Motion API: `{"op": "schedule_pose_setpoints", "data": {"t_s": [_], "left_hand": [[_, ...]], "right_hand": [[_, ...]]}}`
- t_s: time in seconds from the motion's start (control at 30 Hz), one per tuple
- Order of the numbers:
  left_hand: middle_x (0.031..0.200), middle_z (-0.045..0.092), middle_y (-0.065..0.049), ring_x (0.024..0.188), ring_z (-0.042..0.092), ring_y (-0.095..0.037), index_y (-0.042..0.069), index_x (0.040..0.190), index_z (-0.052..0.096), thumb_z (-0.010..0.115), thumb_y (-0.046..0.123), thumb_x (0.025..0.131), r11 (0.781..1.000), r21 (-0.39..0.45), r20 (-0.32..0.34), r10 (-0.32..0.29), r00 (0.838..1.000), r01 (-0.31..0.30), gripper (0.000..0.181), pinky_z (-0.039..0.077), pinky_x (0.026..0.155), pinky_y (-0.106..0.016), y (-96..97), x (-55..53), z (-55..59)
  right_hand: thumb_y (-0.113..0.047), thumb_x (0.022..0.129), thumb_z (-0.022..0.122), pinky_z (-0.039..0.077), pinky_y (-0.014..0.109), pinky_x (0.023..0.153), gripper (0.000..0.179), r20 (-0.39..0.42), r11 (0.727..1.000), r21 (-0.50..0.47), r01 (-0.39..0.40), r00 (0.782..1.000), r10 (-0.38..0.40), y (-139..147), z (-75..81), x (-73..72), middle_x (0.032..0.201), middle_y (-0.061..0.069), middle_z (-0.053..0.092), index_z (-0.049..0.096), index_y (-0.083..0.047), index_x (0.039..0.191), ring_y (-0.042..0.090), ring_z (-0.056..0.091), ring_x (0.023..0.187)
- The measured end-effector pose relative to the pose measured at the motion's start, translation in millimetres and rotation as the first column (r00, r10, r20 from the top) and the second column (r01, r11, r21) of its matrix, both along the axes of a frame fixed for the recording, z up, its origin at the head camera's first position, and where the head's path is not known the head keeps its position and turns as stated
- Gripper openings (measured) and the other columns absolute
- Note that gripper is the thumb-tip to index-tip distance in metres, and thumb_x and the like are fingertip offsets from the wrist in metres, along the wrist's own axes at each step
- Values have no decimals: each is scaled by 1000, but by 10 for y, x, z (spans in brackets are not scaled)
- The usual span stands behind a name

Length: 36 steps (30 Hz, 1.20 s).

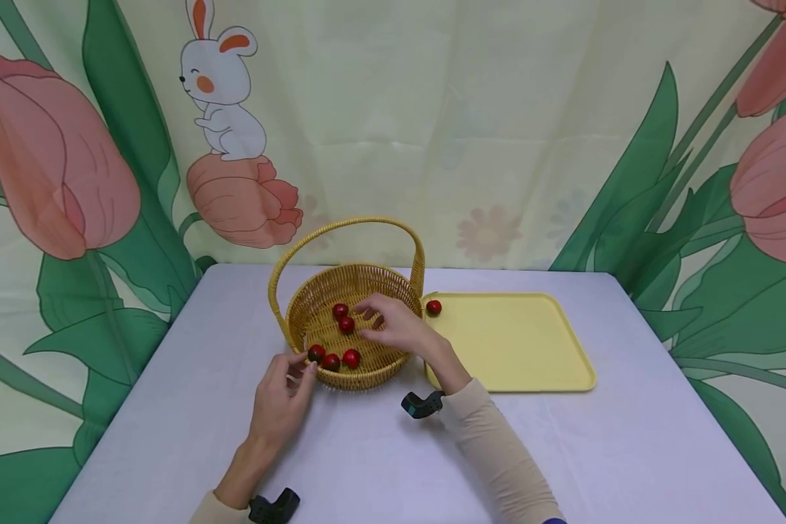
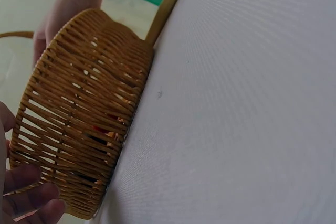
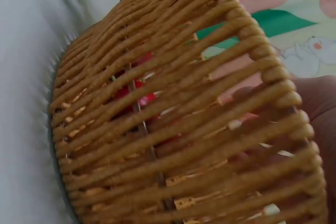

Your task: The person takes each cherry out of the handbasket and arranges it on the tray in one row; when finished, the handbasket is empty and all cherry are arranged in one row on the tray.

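Several dark red cherries (image 1: 351, 358) lie in a round wicker basket (image 1: 367, 380) with a tall arched handle. Some are near its front left wall, others farther back. My left hand (image 1: 282, 397) pinches the basket's front left rim between thumb and finger. In the left wrist view, its other fingers (image 2: 31, 198) spread along the outside of the weave. Reaching over the right rim, my right hand (image 1: 396, 324) hangs inside the basket, fingers loosely bent and holding nothing, close to two cherries. In the right wrist view, the woven wall (image 3: 173, 103) partly hides that hand.
To the right of the basket lies a yellow rectangular tray (image 1: 511, 342), with a single cherry (image 1: 434, 308) at its back left corner. A white cloth (image 1: 367, 451) covers the table. Behind it hangs a printed curtain (image 1: 380, 131) with tulips and a rabbit.
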<state>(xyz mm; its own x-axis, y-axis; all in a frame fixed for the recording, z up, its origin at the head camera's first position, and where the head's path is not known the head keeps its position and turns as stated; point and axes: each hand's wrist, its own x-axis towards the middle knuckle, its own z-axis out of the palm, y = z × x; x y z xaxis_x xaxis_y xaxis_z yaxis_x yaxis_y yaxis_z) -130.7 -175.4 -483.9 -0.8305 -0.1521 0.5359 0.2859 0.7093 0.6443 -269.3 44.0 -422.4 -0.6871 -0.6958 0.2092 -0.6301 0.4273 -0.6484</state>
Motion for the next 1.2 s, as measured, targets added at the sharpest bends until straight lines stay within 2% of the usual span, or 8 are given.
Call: {"op": "schedule_pose_setpoints", "data": {"t_s": [0.13,0.23,0.5,0.7,0.97,1.2], "left_hand": [[95,63,-2,80,58,-9,1,114,63,71,16,92,1000,0,4,5,1000,-5,27,55,64,-23,-4,-2,-7],[96,63,-2,80,59,-9,2,114,63,71,17,93,1000,1,15,4,1000,-4,27,55,65,-22,-6,-8,-20],[95,63,-1,80,59,-9,2,114,64,69,18,94,1000,-2,17,-2,1000,2,26,55,64,-22,1,-11,-21],[95,63,-1,80,58,-8,2,115,64,69,17,94,1000,6,25,1,1000,-1,26,54,64,-20,-4,-6,-19],[95,64,-2,81,59,-9,2,115,63,70,18,94,1000,5,27,-3,1000,3,27,56,66,-27,6,0,-33],[95,63,-1,81,59,-9,2,115,63,69,19,94,1000,2,24,2,1000,-2,27,56,65,-27,-6,-10,-23]], "right_hand": [[-14,90,73,56,38,93,41,18,998,46,-41,999,40,-84,-12,-11,126,14,65,62,-3,128,26,64,111],[-17,90,75,55,34,94,41,26,991,117,-72,997,69,-133,-41,-21,125,9,66,63,-6,128,23,63,112],[-17,88,78,54,30,91,44,122,952,255,-170,982,142,-203,-45,-11,126,7,66,65,-8,128,21,63,109],[-18,88,77,52,26,96,35,111,919,342,-197,979,168,-240,-66,-13,123,-2,68,70,-15,122,13,63,111],[-14,87,77,52,21,85,30,136,893,386,-231,972,193,-288,-127,-19,115,-4,70,73,-18,117,8,62,99],[-15,89,76,52,24,89,29,123,897,388,-211,977,177,-276,-90,-14,117,-3,70,73,-17,118,9,62,104]]}}
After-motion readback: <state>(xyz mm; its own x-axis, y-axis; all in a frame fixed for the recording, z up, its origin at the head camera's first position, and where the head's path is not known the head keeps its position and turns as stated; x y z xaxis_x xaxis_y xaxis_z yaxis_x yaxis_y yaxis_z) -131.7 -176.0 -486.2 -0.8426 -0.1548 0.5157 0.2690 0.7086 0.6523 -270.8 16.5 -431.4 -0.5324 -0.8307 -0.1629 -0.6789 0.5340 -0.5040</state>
